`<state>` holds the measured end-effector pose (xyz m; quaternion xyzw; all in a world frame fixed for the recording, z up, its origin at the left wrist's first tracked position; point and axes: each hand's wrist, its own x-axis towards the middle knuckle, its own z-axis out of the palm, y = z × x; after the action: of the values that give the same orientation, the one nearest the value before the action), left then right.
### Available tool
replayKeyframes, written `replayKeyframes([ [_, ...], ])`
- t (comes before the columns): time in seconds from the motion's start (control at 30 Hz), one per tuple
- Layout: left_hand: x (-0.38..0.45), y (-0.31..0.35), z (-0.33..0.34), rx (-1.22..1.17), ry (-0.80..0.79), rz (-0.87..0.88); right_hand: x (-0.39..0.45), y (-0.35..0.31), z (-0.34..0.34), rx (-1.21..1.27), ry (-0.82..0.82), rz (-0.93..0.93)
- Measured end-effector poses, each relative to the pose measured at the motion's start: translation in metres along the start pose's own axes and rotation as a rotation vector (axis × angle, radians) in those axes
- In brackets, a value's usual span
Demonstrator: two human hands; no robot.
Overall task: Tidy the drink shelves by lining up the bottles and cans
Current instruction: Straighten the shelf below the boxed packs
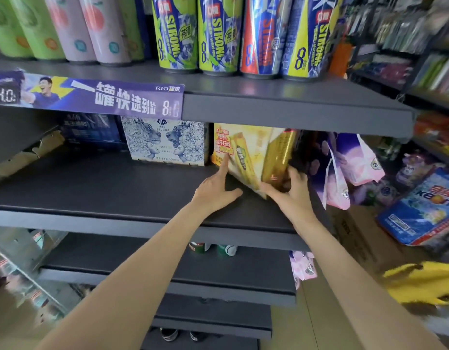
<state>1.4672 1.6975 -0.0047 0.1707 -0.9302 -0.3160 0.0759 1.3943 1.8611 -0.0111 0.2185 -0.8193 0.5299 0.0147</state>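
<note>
Gripping yellow pack (246, 152) — top hidden, perhaps cans.

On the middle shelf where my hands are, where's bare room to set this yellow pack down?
The middle shelf is bare in front of the blue-and-white lion carton, left of your left hand. The right end is crowded: the yellow pack, your right hand and hanging purple bags.

Both arms extended; left hand (214, 186) fingers straight, right hand (291, 192) seemingly gripping.
</note>
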Motion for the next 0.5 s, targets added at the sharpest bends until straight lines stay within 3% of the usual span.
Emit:
replayKeyframes([
  [0.1, -0.017, -0.004, -0.005, -0.218, -0.009, 0.044, -0.028, -0.006, -0.012, 0.044, -0.009, -0.08],
  [0.23, -0.034, -0.01, -0.012, -0.39, -0.002, 0.113, -0.021, -0.019, -0.003, 0.243, -0.057, 0.028],
  [0.5, -0.036, -0.026, -0.023, -0.5, -0.034, 0.118, -0.031, -0.024, 0.033, 0.24, -0.131, -0.079],
])
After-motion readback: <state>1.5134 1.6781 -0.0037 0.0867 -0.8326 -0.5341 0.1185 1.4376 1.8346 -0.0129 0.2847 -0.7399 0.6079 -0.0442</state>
